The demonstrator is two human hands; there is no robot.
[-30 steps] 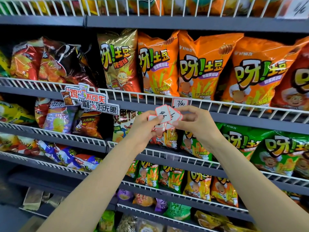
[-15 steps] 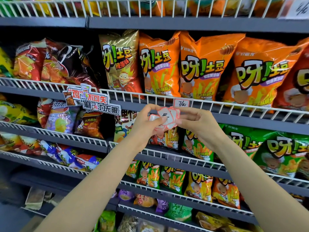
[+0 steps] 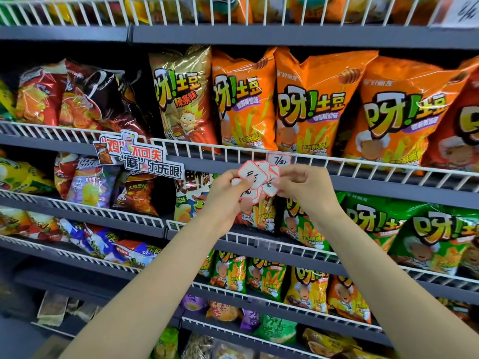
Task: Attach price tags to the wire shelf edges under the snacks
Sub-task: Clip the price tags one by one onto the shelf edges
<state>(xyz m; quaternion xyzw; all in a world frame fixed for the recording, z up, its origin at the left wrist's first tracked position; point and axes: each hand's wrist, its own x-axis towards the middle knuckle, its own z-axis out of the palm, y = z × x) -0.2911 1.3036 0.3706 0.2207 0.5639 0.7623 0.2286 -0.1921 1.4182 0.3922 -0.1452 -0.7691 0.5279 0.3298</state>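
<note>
From the head view we count two hands raised in front of the wire shelf edge [image 3: 363, 165]. Our left hand [image 3: 225, 200] holds a fanned stack of price tags [image 3: 255, 177], thumb curled over the top card; we make out roughly five or six red-bordered cards, though the overlap keeps us from an exact count. Our right hand [image 3: 307, 187] pinches the right side of the same fan with thumb and fingertips narrow together. One hung tag [image 3: 278, 159], handwritten, sits on the wire rail just above the fan, under the orange snack bags [image 3: 311, 104], of which we see three full ones, with a gold bag [image 3: 185, 97] to their left. One promotional sign [image 3: 140, 158] hangs on the rail further left. Green bags [image 3: 414, 229] fill the shelf below on the right.

Compared with a second ago, the fan of tags has risen and now sits just under the hung tag, and the cards are spread wider. Both hands keep their grip on it.
</note>
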